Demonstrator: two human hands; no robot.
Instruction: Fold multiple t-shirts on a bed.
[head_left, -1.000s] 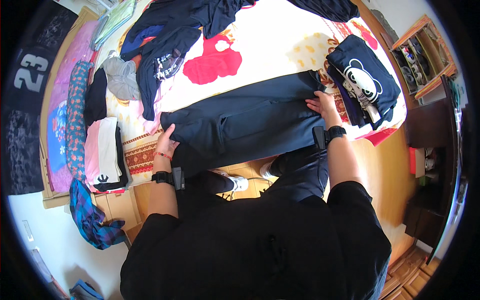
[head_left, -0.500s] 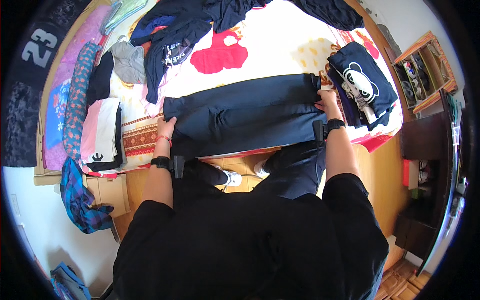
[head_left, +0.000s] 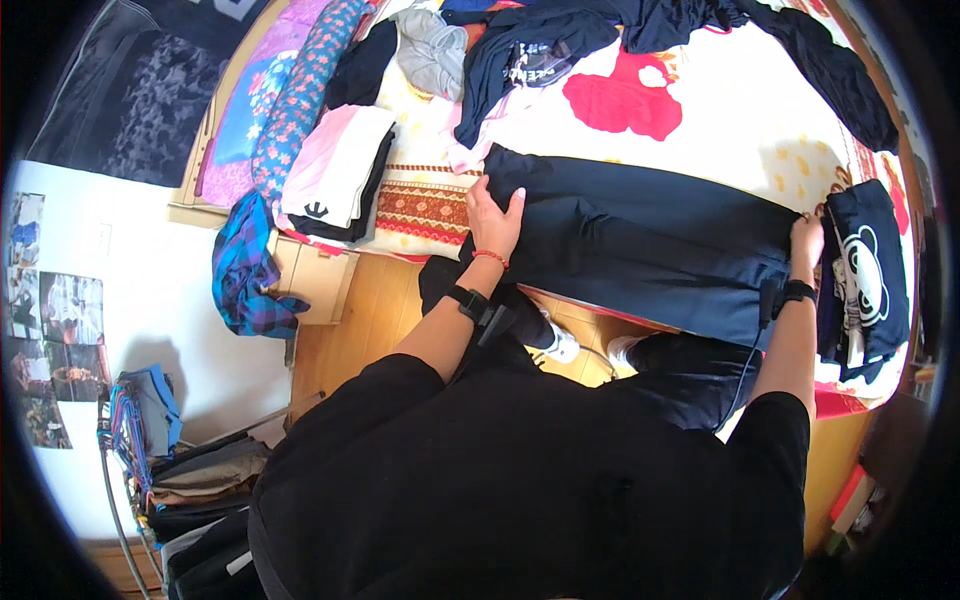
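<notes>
A pair of black trousers [head_left: 640, 235] lies stretched sideways along the bed's near edge, wrinkled towards its left part. My left hand [head_left: 495, 218] rests at the left end, thumb and fingers apart, touching the cloth. At the other end, my right hand [head_left: 806, 242] is closed on the trousers' right edge. Just right of that hand sits a stack of folded clothes with a black panda-print shirt [head_left: 868, 265] on top. Left of my left hand lies a folded pile topped by a pink and white garment [head_left: 340, 165].
The bed [head_left: 730, 110] has a patterned sheet. Loose dark clothes [head_left: 535, 60] and a grey garment [head_left: 432, 50] lie farther back. A plaid shirt [head_left: 245, 270] hangs over a cardboard box [head_left: 318, 285] at left. Clothes hang on a rack [head_left: 205, 470] at lower left.
The view has swung left, so the bed sits farther right in it. My left hand has loosened from the trousers' edge and its fingers have spread. The right hand keeps its hold.
</notes>
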